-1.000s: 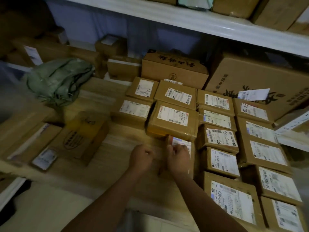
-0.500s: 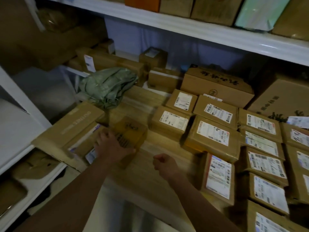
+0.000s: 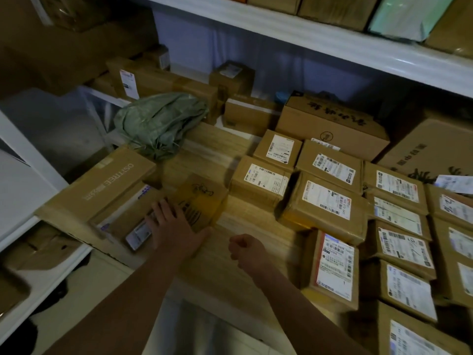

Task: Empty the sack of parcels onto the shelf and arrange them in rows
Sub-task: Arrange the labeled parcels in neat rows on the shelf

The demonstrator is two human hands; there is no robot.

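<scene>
Arranging step, judging by the lie of things: wooden shelf (image 3: pixel 230 149) carrying labelled parcels in rows (image 3: pixel 330 201) on the right; green sack (image 3: pixel 158 121) slumped flat at the back left, seemingly emptied; long flat carton (image 3: pixel 97 190) and printed box (image 3: pixel 198 201) lying loose on the left, unsorted; next move probably calling for a grip on that box and a slide rightward beside the rows; left hand (image 3: pixel 174 226) spread open, flat on the box's near edge; right hand (image 3: pixel 245 249) curled in a loose fist, holding nothing, over bare wood
</scene>
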